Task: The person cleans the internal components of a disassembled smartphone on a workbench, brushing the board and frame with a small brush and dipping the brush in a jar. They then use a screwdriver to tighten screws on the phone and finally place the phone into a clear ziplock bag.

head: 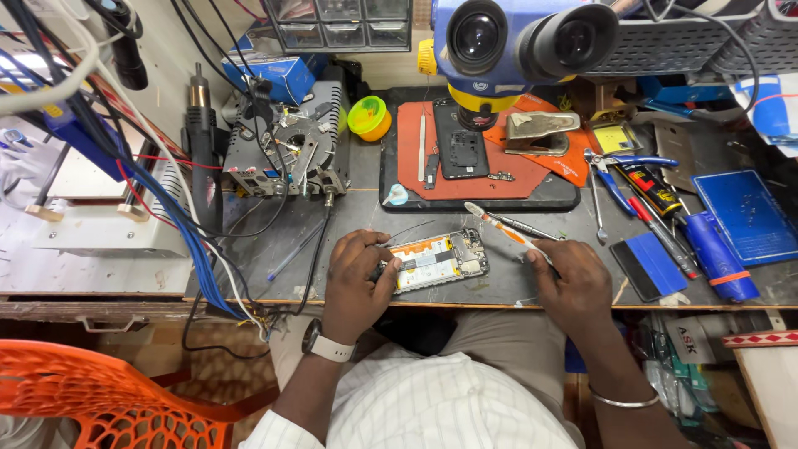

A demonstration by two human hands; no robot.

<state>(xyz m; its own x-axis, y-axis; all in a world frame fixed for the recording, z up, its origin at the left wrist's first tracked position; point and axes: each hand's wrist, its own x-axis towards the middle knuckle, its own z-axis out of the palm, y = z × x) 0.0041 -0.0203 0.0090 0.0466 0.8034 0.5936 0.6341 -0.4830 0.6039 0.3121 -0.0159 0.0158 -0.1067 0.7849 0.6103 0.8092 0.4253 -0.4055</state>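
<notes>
From the head camera, looking down: your left hand (357, 278) clamps the left end of the opened smartphone with its back cover off, orange-and-white internals and grey circuit board showing (438, 260). It lies flat near the front edge of the dark grey bench (499, 287), straight ahead of you and between your two hands. The left fingers (384, 268) are curled and pressed onto the phone's edge, thumb side toward the board. Keep that pressure low and even so the frame cannot pivot when the tool touches it.

Your right hand (572, 283) rests just right of the phone, its fingers pinching the rear end of the slim orange-and-white precision screwdriver (509, 233), whose shaft slants up and left above the phone's top right corner. A pair of thin metal tweezers (524, 226) seems to lie alongside it; the two overlap, so I cannot tell whether you hold both. Plant the heel of that hand on the bench, bring the tip down upright onto the part you want, and let the wrist do the fine turning.

The black-and-red silicone work mat (478, 179) behind the phone already carries a black phone back cover (460, 151); set loose pieces there, well apart from the bench edge.
</notes>
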